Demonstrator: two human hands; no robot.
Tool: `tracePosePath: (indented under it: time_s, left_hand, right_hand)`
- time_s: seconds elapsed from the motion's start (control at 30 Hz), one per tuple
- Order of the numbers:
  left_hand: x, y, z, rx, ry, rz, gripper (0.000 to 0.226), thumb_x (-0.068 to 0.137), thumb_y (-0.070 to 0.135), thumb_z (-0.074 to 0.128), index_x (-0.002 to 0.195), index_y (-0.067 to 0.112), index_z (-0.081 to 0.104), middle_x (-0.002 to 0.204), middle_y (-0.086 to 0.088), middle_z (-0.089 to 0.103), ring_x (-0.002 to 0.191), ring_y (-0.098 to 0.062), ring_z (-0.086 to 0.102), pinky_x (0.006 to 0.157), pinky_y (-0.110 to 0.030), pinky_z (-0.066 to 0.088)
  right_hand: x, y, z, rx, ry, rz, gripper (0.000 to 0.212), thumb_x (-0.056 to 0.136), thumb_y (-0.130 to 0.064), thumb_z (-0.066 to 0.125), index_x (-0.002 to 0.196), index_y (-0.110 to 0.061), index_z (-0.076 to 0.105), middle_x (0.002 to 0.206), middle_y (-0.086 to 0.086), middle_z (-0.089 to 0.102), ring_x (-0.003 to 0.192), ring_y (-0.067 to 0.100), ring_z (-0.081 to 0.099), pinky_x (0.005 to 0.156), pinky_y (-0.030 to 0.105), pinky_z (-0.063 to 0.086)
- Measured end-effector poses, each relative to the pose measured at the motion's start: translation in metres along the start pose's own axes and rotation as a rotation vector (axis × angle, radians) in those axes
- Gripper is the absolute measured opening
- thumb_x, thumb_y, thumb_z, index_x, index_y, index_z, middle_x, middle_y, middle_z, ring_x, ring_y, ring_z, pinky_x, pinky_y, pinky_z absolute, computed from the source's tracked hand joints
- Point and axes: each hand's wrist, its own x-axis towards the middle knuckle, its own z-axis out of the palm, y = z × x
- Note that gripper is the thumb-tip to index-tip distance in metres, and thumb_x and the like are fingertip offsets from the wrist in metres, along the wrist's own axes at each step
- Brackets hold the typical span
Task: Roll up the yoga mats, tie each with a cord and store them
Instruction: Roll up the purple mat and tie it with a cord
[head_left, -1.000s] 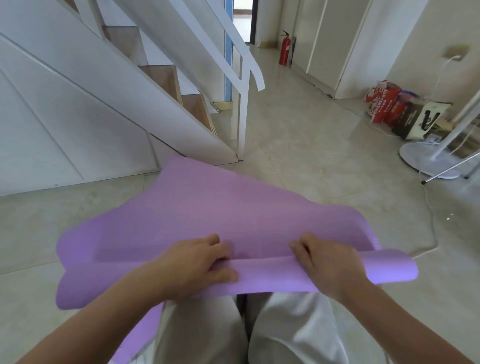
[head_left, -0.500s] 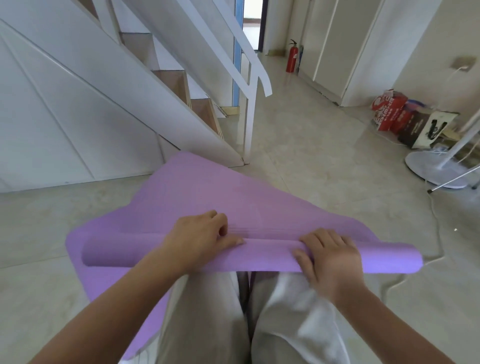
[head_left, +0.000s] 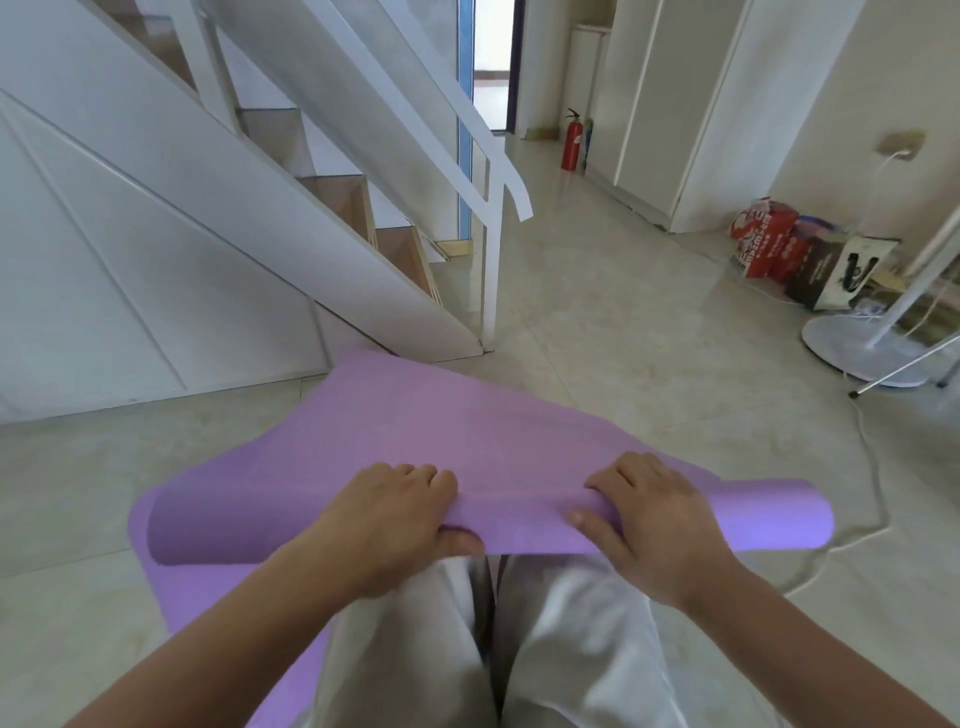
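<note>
A: Rolling step, item 1: purple yoga mat (head_left: 467, 431), on the floor right in front of us. Near end is wound into a thin roll (head_left: 519, 527) lying 9-to-3 across us. The flat remainder runs out toward 12, its far corner close to the staircase (head_left: 363, 291) foot.

B: Hands?

A: Our left hand (head_left: 384, 519) clasps the roll left of centre, fingers curled over the top, thumb tucked under the near side. Our right hand (head_left: 654, 514) clasps it likewise toward 3, thumb on the near face. Both are grasping the roll, neither slack.

B: Roll condition?

A: We judge it early & loose, w/ most of the mat unrolled. The 3 o'clock end pokes out past the flat edge; the 9 o'clock end sits inside it. So prob. skewed.

B: Handling notes?

A: We'd tighten first: draw the roll back toward 6 w/ the thumbs before each push toward 12. Equal pressure both hands, else it cones. Check edges at 9 and 3 every turn, and fix the 3 o'clock side now. Hands set wider apart would give better control of the ends.

B: Hazards?

A: White cable (head_left: 879, 483) at approx. 3–4, near the roll end but apart from it; we mustn't wind it in. The tying cord is not in view.
</note>
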Motion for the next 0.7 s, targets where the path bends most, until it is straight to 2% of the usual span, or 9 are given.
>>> tracePosePath:
  time_s: [0.1,0.2,0.27,0.3,0.37,0.43,0.57,0.63,0.7]
  left_hand:
    - [-0.014,0.005,-0.011,-0.161,-0.319,-0.026,0.073,0.072,0.086,0.012,0.094,0.024,0.043,0.105,0.001,0.063,0.098,-0.026,0.059,0.074,-0.035,0.033]
    - [-0.02,0.006,-0.01,-0.345,-0.555,-0.064,0.071,0.081,0.084,0.025,0.102,0.021,0.052,0.108,-0.004,0.065,0.097,-0.025,0.056,0.079,-0.033,0.036]
    - [-0.024,0.009,-0.007,-0.328,-0.443,-0.111,0.087,0.073,0.093,0.014,0.108,0.025,0.057,0.108,0.0,0.066,0.097,-0.024,0.06,0.082,-0.036,0.042]
    - [-0.027,0.012,-0.003,-0.259,-0.269,-0.135,0.086,0.075,0.091,0.015,0.108,0.026,0.06,0.105,0.002,0.067,0.094,-0.025,0.062,0.081,-0.038,0.046]
    - [-0.036,0.024,0.003,-0.094,0.033,-0.08,0.062,0.083,0.073,0.037,0.095,0.021,0.067,0.091,-0.002,0.065,0.079,-0.03,0.062,0.066,-0.041,0.049]
    - [-0.047,0.041,0.014,0.009,0.156,-0.027,0.053,0.08,0.066,0.049,0.089,0.017,0.067,0.089,-0.005,0.062,0.072,-0.03,0.057,0.058,-0.043,0.047]
    - [-0.05,0.038,0.032,0.061,0.077,-0.022,0.067,0.077,0.074,0.048,0.098,0.012,0.065,0.095,-0.008,0.062,0.073,-0.03,0.056,0.06,-0.04,0.045]
    - [-0.038,0.025,0.022,-0.003,-0.017,-0.003,0.066,0.079,0.075,0.043,0.101,0.016,0.063,0.095,-0.003,0.061,0.077,-0.027,0.058,0.062,-0.038,0.046]
    - [-0.021,0.009,0.004,-0.185,-0.149,-0.051,0.061,0.083,0.076,0.043,0.112,0.023,0.054,0.107,0.004,0.058,0.094,-0.021,0.058,0.076,-0.037,0.045]
  right_hand:
    - [-0.006,-0.016,-0.021,-0.008,-0.125,0.05,0.056,0.095,-0.069,0.021,0.09,-0.026,0.056,0.074,-0.007,0.057,0.074,0.022,0.063,0.061,0.031,0.046]
    - [-0.013,-0.026,-0.023,0.045,-0.337,0.178,0.042,0.094,-0.069,0.027,0.087,-0.029,0.039,0.071,-0.006,0.051,0.088,0.019,0.063,0.069,0.032,0.038]
    - [-0.009,-0.029,-0.021,0.048,-0.412,0.267,0.043,0.095,-0.067,0.028,0.078,-0.028,0.034,0.069,-0.005,0.045,0.094,0.022,0.062,0.07,0.033,0.034]
    - [-0.005,-0.028,-0.018,0.026,-0.416,0.292,0.044,0.096,-0.066,0.029,0.077,-0.027,0.036,0.073,-0.006,0.044,0.098,0.022,0.061,0.071,0.033,0.035]
    - [0.002,-0.027,-0.01,-0.029,-0.374,0.291,0.044,0.097,-0.065,0.029,0.084,-0.027,0.05,0.09,-0.003,0.047,0.108,0.021,0.055,0.078,0.034,0.041]
    - [0.011,-0.028,-0.009,-0.066,-0.393,0.33,0.051,0.098,-0.063,0.027,0.09,-0.025,0.059,0.103,-0.001,0.055,0.11,0.021,0.055,0.08,0.034,0.042]
    - [0.02,-0.031,-0.009,-0.175,-0.258,0.347,0.052,0.1,-0.059,0.03,0.088,-0.021,0.062,0.093,0.001,0.066,0.093,0.024,0.063,0.065,0.033,0.04]
    - [0.016,-0.03,-0.009,-0.157,-0.058,0.216,0.054,0.099,-0.053,0.036,0.069,-0.015,0.06,0.067,0.005,0.061,0.068,0.029,0.062,0.051,0.032,0.042]
    - [-0.001,-0.027,0.0,-0.091,0.084,0.05,0.061,0.1,-0.056,0.031,0.069,-0.014,0.061,0.068,0.005,0.058,0.065,0.031,0.057,0.052,0.035,0.045]
